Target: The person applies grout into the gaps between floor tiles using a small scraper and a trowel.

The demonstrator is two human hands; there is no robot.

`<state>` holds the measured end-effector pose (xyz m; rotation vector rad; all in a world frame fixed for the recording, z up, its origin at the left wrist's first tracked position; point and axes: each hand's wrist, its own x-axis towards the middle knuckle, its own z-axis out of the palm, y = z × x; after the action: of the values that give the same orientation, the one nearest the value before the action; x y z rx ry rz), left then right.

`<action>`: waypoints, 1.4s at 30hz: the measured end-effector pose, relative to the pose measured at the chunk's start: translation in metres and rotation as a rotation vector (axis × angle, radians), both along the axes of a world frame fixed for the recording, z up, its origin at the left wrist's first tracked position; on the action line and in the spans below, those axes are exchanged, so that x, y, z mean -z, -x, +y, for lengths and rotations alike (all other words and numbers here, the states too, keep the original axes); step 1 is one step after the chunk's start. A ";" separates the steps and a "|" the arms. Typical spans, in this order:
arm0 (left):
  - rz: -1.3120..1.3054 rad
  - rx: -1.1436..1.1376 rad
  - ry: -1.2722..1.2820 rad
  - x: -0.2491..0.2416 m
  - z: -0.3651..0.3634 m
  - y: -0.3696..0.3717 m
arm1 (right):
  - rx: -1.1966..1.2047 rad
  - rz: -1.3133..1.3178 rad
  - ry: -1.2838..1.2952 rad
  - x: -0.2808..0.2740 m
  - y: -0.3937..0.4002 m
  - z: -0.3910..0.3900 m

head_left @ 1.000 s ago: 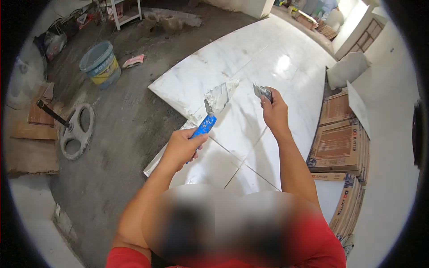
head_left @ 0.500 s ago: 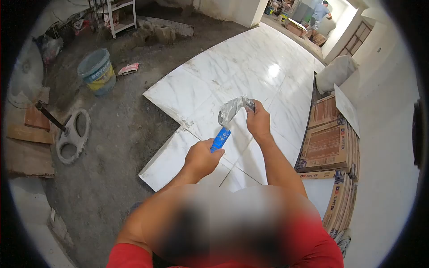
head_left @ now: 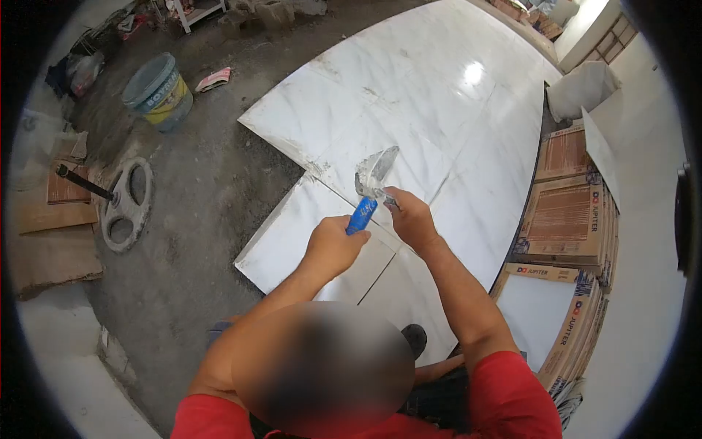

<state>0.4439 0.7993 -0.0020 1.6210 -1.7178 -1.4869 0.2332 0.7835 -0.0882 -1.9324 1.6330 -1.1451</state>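
My left hand (head_left: 336,244) is closed round the blue handle (head_left: 362,215) of a trowel, whose grey, mortar-smeared blade (head_left: 379,165) points away from me. Beside the base of the blade is my right hand (head_left: 414,218), its fingers pinched on a small grey piece (head_left: 385,196), too small to identify. Both hands are above white, grey-veined floor tiles (head_left: 417,95). Thin dark joints run between the nearer tiles.
A bucket (head_left: 159,94) and a grey two-holed object with a black rod (head_left: 127,206) are on the rough floor (head_left: 191,190) at left. Tile boxes (head_left: 559,219) line the right wall, near a white sack (head_left: 581,91). A dark shoe (head_left: 414,339) shows below.
My right hand has moved down, from the blade's far end to near the handle. The view has shifted, and the person in the far room is no longer visible.
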 end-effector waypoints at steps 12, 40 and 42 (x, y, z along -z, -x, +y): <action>0.213 -0.289 -0.186 -0.036 -0.036 -0.035 | 0.009 0.124 -0.531 0.112 0.018 -0.014; 0.292 -0.331 -0.174 -0.051 -0.034 -0.043 | -0.121 0.402 -0.425 0.150 0.031 0.002; 0.274 -0.319 -0.184 -0.052 -0.033 -0.042 | -0.048 0.390 -0.334 0.156 0.025 -0.020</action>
<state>0.4864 0.7664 0.0497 1.6000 -1.1461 -1.6498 0.2081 0.7638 -0.2443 -2.0381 1.8153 -0.4519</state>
